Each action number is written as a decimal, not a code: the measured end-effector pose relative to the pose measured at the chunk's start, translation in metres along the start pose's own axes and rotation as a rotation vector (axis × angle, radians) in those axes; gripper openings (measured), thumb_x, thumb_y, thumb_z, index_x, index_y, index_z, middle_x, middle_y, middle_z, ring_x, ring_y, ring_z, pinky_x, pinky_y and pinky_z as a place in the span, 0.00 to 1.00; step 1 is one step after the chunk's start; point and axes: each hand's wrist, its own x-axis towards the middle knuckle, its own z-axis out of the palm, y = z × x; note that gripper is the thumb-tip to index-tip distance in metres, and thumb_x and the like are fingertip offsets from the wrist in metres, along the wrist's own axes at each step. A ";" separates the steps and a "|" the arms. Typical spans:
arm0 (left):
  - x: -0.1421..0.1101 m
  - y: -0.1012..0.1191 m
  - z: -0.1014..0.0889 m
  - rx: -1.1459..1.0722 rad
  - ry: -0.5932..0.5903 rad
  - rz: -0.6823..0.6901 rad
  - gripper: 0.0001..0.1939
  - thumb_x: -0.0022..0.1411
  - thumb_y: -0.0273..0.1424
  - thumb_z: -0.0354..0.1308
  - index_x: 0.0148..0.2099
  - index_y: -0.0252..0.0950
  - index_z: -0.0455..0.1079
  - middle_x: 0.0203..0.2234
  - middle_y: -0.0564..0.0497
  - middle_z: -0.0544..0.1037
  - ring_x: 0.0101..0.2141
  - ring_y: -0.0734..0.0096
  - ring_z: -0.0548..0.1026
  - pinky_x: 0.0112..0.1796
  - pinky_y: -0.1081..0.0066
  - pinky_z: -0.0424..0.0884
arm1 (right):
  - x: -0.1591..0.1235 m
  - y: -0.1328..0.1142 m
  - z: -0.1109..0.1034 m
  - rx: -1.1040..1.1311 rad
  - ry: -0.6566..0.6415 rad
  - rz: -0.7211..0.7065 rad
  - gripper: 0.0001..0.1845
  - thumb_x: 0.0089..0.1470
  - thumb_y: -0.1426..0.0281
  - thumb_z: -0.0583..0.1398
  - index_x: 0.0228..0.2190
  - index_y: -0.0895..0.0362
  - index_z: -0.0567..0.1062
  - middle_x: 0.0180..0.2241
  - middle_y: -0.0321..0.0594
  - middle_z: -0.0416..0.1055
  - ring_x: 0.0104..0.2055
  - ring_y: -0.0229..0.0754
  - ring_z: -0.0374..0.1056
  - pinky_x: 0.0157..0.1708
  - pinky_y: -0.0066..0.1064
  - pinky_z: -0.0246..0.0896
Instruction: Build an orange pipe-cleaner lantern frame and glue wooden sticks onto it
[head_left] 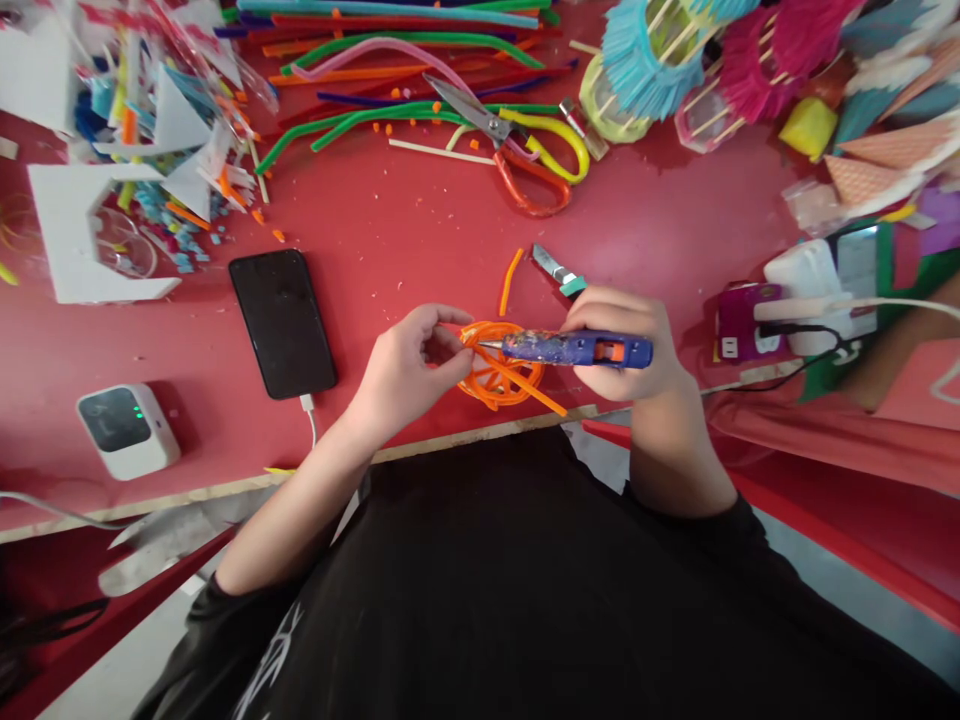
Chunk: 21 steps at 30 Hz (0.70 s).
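Note:
My left hand (412,365) pinches the left rim of an orange coil of pipe cleaner (504,372) lying near the front edge of the red table (390,230). My right hand (626,345) is wrapped round a blue glue gun (574,348) held level, its metal tip touching the coil's left side next to my left fingers. A loose orange stick crosses the coil and points towards me.
A black phone (283,322) on a cable lies left of my hands, a white box (127,430) further left. Scissors (517,150), pliers (559,270), long pipe cleaners (390,60), paper scraps, tasselled craft pieces (675,60) and a power strip (795,310) surround the spot.

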 end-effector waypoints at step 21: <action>-0.001 -0.002 0.001 -0.014 0.001 0.008 0.13 0.55 0.28 0.63 0.44 0.34 0.72 0.27 0.55 0.77 0.27 0.77 0.74 0.32 0.74 0.71 | -0.003 -0.001 0.003 -0.132 0.022 -0.084 0.11 0.43 0.74 0.59 0.27 0.48 0.62 0.25 0.35 0.63 0.26 0.44 0.62 0.25 0.37 0.59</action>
